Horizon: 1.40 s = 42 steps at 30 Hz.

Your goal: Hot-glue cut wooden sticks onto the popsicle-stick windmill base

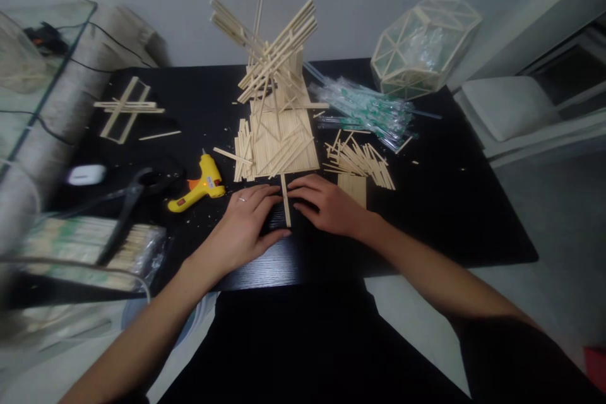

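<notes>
A narrow strip of pale wooden sticks (286,202) lies on the black table between my hands. My left hand (250,221) steadies it from the left, with fingertips at its side and the thumb near its lower end. From the other side, the bent fingers of my right hand (324,202) press against the strip. Just beyond stands a windmill-like model (279,76) of wooden sticks with crossed blades. Its slatted base (281,132) has loose sticks lying on top. A yellow glue gun (206,183) lies left of my left hand.
Short cut sticks (362,161) are heaped at right, near a small wooden panel (351,188). Behind them lie plastic-wrapped packs (364,107) and a faceted stick-framed lantern shape (426,44). At left are a crossed stick frame (125,107), a white case (86,175) and packaged sticks (76,246).
</notes>
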{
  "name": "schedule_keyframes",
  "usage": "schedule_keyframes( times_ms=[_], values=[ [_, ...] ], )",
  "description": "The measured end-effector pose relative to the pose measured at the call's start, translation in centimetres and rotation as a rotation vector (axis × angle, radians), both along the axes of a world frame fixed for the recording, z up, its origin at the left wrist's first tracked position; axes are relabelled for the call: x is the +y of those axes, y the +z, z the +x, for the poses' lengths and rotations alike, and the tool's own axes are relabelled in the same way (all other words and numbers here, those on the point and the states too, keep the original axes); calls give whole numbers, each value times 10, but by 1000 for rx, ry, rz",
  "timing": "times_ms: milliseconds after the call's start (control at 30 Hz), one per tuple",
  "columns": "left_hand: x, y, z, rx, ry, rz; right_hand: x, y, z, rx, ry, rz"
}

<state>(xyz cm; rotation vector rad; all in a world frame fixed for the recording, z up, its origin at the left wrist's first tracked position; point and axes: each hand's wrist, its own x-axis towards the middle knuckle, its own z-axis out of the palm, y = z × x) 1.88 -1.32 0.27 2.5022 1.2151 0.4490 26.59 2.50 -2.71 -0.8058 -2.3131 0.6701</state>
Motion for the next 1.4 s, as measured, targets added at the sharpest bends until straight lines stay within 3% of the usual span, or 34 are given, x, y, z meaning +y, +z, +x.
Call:
schedule_keyframes(
  times_ms=[400,1400],
  values=[
    [9,-8,-4,7,-39,-49,3,2,2,-115,15,-43],
    [12,-11,-3,3,-49,-3,5,-2,0,-80,22,-61]
  ],
)
